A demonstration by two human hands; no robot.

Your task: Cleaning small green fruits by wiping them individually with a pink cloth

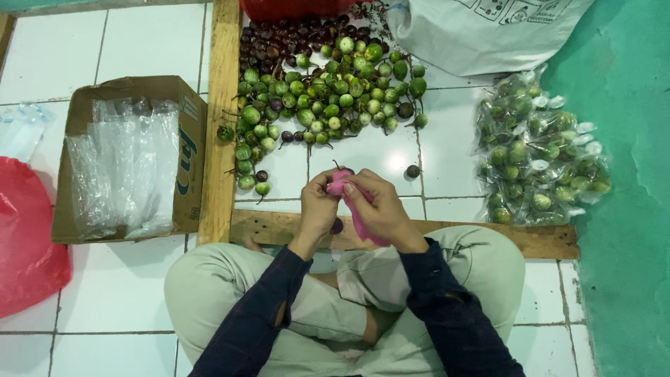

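Both hands, left (319,204) and right (377,207), pinch a crinkled pink bag (359,213).

One cam only, head-worn, looking almost straight down at the tiled floor (139,42) from seated height. Wearer's crossed legs fill 6 o'clock, hands (352,206) near centre, close to lens. Pile of small green fruit (328,98) lies ahead at 12, cardboard box (188,160) at 9, bagged fruit (541,157) at 3. No 2nd view.

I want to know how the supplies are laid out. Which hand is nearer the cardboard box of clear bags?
Left. The left hand is the one on the side of the cardboard box; the right hand is beyond it, farther away.
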